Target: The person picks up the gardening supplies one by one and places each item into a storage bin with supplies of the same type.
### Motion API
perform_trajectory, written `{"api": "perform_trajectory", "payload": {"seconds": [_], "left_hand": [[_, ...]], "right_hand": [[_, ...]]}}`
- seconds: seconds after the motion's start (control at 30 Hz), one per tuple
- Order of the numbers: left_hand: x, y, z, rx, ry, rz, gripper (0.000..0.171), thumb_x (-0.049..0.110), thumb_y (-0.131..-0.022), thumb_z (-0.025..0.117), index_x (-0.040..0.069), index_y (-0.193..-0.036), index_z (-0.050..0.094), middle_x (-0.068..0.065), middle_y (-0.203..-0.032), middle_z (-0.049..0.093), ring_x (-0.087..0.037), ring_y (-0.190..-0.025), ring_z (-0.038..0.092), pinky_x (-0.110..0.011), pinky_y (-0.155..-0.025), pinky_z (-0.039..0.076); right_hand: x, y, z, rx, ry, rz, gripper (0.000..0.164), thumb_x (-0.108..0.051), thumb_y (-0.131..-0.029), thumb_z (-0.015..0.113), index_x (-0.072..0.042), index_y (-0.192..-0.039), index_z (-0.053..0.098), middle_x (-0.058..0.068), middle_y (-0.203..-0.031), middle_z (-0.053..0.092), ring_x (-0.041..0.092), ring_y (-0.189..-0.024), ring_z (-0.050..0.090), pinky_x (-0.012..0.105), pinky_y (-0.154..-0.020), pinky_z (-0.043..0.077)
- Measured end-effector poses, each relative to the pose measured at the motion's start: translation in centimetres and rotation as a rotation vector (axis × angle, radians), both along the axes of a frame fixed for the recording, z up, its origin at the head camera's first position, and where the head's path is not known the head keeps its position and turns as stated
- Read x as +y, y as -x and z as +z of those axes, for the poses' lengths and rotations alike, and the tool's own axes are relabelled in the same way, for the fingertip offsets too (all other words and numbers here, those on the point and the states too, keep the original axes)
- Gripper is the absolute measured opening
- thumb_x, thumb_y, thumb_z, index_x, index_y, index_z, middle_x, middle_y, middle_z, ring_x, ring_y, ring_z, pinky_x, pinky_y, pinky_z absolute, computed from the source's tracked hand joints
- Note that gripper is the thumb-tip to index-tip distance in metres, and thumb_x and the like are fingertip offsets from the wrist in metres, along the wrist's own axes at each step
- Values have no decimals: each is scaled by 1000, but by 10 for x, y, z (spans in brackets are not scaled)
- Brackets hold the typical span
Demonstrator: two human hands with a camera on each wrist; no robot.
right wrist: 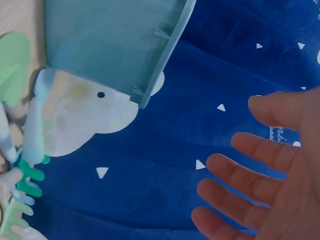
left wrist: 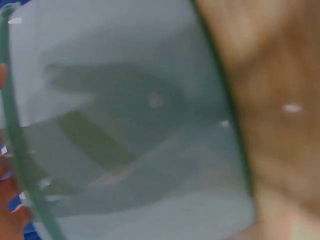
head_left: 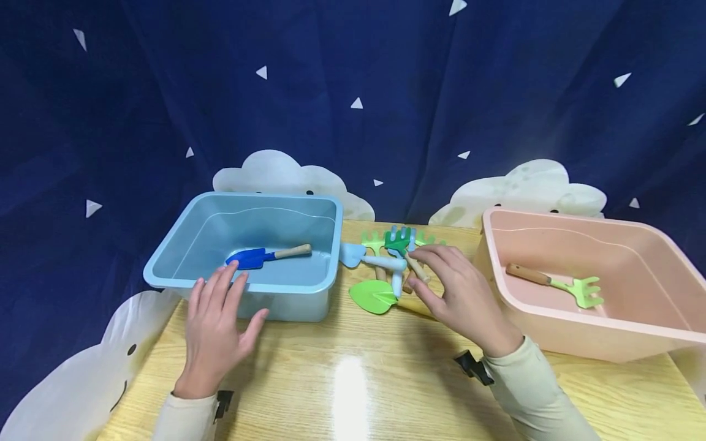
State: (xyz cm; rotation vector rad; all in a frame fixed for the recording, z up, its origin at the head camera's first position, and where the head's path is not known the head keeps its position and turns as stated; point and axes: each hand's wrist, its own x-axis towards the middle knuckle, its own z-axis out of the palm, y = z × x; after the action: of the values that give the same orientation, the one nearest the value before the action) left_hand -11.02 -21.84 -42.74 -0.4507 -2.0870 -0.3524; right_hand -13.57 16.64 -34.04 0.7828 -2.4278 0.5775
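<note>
My left hand [head_left: 215, 324] is at the front wall of a light blue plastic bin [head_left: 298, 286], fingers spread and fingertips right at its rim. Inside the bin lies a toy trowel [head_left: 250, 258] with a blue blade and wooden handle. My right hand [head_left: 469, 294] hovers over a pile of toy garden tools, thumb and fingers apart beside the wooden handle of a dark green rake [head_left: 398, 240]. Nothing shows between its fingers [right wrist: 245, 182] in the right wrist view. Also piled there are a light green shovel [head_left: 372, 297] and a light blue shovel [head_left: 352, 253].
On the right stands a pink bin [head_left: 595, 327], holding a light green rake [head_left: 584, 292] with a brown handle. A light green rake head [head_left: 374, 241] shows at the pile's back. Behind the wooden table [head_left: 309, 373] hangs a dark blue curtain [head_left: 309, 122].
</note>
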Motion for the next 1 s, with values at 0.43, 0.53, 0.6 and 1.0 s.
{"api": "perform_trajectory", "payload": {"seconds": [0.43,0.53,0.6,1.0], "left_hand": [[-8,18,-31,46,0,77,59,47,-90,58,0,-126,58,-18,-129,59,-40,-123,47,-59,-108,25],[-8,22,-33,83,-8,74,55,43,-89,60,1,-125,58,-17,-127,59,-39,-122,47,-57,-110,24],[-8,25,-35,117,-14,67,53,40,-87,62,1,-123,58,-17,-125,60,-39,-120,48,-55,-112,24],[-7,30,-39,158,-29,55,53,37,-82,65,2,-121,60,-16,-121,62,-38,-118,49,-52,-114,23]], "right_hand": [[12,1,-17,-19,-17,-33,37,-22,-85,75,-8,-118,68,9,-118,68,29,-112,63,48,-92,53],[14,1,-19,-23,-16,-36,37,-22,-85,75,-7,-118,68,9,-118,68,29,-113,63,49,-93,52],[15,1,-21,-25,-17,-37,37,-22,-85,75,-7,-118,68,9,-118,68,29,-113,63,49,-94,52],[18,1,-19,-22,-31,-50,36,-22,-85,74,-7,-118,68,8,-116,69,30,-109,66,50,-88,55]]}}
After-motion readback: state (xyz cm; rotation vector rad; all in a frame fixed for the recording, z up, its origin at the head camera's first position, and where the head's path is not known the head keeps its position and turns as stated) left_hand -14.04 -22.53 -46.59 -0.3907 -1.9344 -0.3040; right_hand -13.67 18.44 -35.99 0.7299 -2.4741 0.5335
